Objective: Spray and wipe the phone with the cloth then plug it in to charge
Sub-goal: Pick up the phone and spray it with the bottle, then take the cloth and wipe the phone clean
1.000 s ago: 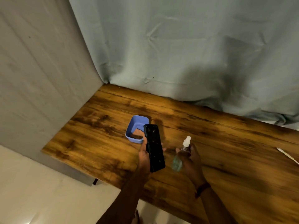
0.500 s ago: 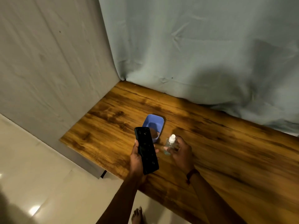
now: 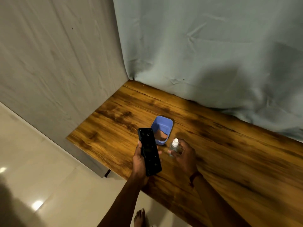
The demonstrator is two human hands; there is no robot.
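- Left hand [image 3: 139, 161] holds the phone [image 3: 149, 151]: palm under the lower half, thumb on the left edge, fingertips [image 3: 159, 152] just peeking past the right edge.
- The phone is black with a dark screen facing up at us and its top end pointing away. It is held up over the near-left part of the surface [image 3: 229, 153], not lying on it.
- We make out small specks on the glass (droplets or reflections, can't tell which).
- Right hand [image 3: 185, 153] is curled round the spray bottle [image 3: 174, 145], thumb across the front of its body and fingers behind it.
- The spray bottle is small, clear and upright, with a white nozzle on top. It is down at surface level, but we can't tell whether its base touches the wood.
- The bottle is just right of the phone and just beside the near right corner of the blue tub [image 3: 169, 128].
- The blue tub stands open on the surface, beyond the phone. The phone's top end overlaps its left wall in our view.
- A brownish item [image 3: 162, 136] lies in the near end of the tub. It is too dim for us to say whether that's the cloth.
- A dark band [image 3: 194, 176] sits on the right wrist.
- A grey-blue curtain [image 3: 205, 46] hangs along the back edge of the surface, and a pale wall [image 3: 57, 54] runs along the left.
- The tiled floor [image 3: 49, 169] lies below, with a bare foot [image 3: 139, 217] at the bottom edge.
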